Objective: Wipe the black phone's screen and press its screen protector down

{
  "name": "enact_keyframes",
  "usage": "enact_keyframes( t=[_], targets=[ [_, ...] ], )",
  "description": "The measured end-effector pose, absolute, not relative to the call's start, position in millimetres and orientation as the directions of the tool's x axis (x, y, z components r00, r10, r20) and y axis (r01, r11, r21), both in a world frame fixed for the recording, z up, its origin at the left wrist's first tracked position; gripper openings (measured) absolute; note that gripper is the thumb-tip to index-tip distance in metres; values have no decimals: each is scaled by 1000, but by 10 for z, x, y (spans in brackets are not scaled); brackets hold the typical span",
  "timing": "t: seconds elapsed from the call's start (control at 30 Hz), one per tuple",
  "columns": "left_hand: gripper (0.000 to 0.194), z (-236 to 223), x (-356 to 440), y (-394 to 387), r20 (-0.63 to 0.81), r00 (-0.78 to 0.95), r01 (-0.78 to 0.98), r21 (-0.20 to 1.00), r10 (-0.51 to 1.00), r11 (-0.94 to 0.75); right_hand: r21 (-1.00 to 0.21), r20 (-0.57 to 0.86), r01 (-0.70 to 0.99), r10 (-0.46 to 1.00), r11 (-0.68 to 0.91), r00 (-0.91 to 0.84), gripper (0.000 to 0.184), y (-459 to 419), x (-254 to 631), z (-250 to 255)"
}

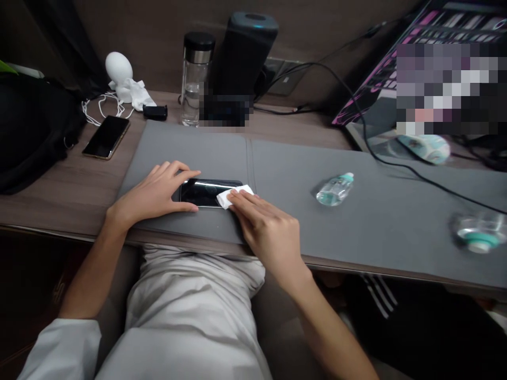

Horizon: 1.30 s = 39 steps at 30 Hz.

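Note:
A black phone (pixel 206 191) lies face up on the grey desk mat (pixel 301 211), near its front edge. My left hand (pixel 158 191) grips the phone's left end between thumb and fingers. My right hand (pixel 266 227) presses a small white wipe (pixel 232 195) onto the phone's right end with its fingers laid flat together.
A small clear bottle (pixel 335 189) lies on the mat to the right, another bottle (pixel 479 232) at the far right. A second phone (pixel 106 136), white cable, glass flask (pixel 195 79), black speaker (pixel 243 58) and black bag (pixel 31 126) stand behind. A laptop (pixel 415 68) sits back right.

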<state>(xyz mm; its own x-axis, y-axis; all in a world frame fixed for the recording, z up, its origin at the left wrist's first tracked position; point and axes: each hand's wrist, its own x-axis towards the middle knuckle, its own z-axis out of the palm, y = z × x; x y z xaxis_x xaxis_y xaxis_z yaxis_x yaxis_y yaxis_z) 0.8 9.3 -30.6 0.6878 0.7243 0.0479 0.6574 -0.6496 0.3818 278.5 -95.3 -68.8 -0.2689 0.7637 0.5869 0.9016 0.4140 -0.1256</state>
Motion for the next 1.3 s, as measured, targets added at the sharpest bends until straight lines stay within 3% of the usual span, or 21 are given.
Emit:
enact_keyframes(
  t=[0.2, 0.3, 0.37, 0.47, 0.57, 0.67, 0.73, 0.83, 0.93, 1.07, 1.3],
  targets=[
    [85, -248, 18, 74, 38, 685, 665, 375, 728, -645, -151, 586, 961, 803, 233, -103, 27, -967, 3238, -459],
    [84, -242, 28, 66, 47, 682, 655, 406, 730, -637, -350, 625, 924, 773, 154, 108, 28, -929, 3485, -381],
    [85, -247, 31, 66, 49, 674, 650, 433, 737, -624, -508, 578, 849, 788, 144, 212, 29, -862, 3613, -391],
    [94, -251, 24, 70, 37, 663, 656, 453, 747, -604, -642, 436, 745, 886, 183, 158, 35, -733, 3734, -469],
    [105, -243, 13, 69, 17, 652, 667, 462, 758, -584, -589, 400, 788, 912, 177, 93, 33, -646, 3798, -513],
    [106, -235, 16, 58, 6, 649, 674, 458, 760, -580, -460, 564, 883, 799, 96, 207, 41, -643, 3893, -466],
    [101, -240, 27, 50, 12, 651, 669, 463, 759, -581, -416, 634, 908, 698, -55, 332, 45, -673, 3996, -414],
    [91, -255, 44, 45, 47, 653, 639, 502, 756, -583, -400, 492, 832, 676, -384, 549, 46, -710, 4148, -370],
    [84, -269, 56, 42, 95, 642, 609, 539, 760, -582, -391, 307, 755, 699, -526, 646, 56, -686, 4222, -395],
    [73, -288, 67, 16, 132, 630, 592, 557, 766, -583, -432, 231, 752, 746, -497, 625, 87, -604, 4249, -474],
    [67, -241, 92, -44, 112, 630, 590, 576, 769, -567, -623, 135, 730, 881, -280, 453, 85, -654, 4341, -462]
  ],
)
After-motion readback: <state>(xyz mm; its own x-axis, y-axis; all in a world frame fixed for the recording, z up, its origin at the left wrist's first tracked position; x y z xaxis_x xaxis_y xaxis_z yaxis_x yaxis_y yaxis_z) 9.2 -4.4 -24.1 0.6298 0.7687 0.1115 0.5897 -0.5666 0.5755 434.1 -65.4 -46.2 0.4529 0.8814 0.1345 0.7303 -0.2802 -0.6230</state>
